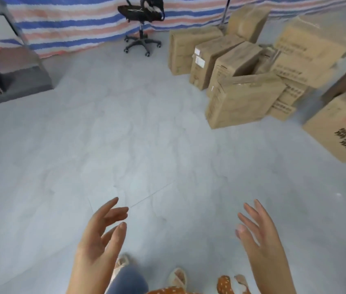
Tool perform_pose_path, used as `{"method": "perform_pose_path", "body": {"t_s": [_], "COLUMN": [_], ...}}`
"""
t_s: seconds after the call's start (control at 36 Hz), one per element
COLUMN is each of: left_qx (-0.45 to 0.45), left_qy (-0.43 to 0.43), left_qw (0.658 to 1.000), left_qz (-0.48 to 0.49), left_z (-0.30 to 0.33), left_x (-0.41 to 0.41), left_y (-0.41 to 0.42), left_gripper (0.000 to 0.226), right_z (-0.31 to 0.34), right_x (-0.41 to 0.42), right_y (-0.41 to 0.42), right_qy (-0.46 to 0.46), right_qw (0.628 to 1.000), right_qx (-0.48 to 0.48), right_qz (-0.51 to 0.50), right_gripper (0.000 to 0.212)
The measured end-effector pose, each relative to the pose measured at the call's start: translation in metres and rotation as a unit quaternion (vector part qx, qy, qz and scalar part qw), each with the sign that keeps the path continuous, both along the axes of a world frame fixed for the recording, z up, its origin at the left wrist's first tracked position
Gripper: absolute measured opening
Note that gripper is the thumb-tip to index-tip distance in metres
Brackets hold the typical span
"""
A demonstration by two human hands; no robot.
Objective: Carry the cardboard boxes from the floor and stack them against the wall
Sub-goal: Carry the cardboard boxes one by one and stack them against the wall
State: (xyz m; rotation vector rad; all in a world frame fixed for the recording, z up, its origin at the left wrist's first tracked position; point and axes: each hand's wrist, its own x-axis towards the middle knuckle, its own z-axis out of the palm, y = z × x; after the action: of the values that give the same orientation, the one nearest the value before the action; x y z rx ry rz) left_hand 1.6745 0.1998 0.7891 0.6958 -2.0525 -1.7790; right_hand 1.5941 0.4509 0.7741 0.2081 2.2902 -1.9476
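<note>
Both hands raised low in frame, palms facing each other, holding nothing. Left hand has fingers spread and loosely extended; right hand likewise, fingers straight and fanned upward. They are well apart from each other, over bare grey floor. The boxes sit in a loose cluster at upper right, on the floor, well apart from both hands. Nearest of the cluster is a box standing on its side, leaning a little, touching the ones behind it. Behind it, three tall boxes stand side by side in a row; one carries white labels. Further right, larger boxes with printed text are piled unevenly, tilted. A separate box with dark printed characters sits at the far right edge, apart from the cluster. A striped blue, pink and white tarp hangs across the back. A black office chair on castors stands in front of it, left of the boxes. Grey shelving at the left edge, contents blurred. At bottom: jeans, sandalled feet, and an orange spotted garment.
</note>
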Motion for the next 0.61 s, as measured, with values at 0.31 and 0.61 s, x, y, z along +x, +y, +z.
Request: {"method": "perform_pose_path", "body": {"t_s": [0.31, 0.61], "left_qx": [-0.027, -0.044], "left_qy": [-0.038, -0.013], "left_qw": [0.996, 0.987], "left_qz": [-0.082, -0.155], "left_z": [-0.011, 0.002], "left_x": [-0.132, -0.340], "left_y": [0.023, -0.013], "left_gripper": [0.050, 0.039], "right_z": [-0.020, -0.008], "right_x": [-0.077, -0.261], "right_y": [0.038, 0.002], "right_qy": [-0.009, 0.012], "right_qw": [0.996, 0.986], "right_qx": [0.018, 0.009], "right_qz": [-0.092, -0.166], "right_gripper": [0.059, 0.055]}}
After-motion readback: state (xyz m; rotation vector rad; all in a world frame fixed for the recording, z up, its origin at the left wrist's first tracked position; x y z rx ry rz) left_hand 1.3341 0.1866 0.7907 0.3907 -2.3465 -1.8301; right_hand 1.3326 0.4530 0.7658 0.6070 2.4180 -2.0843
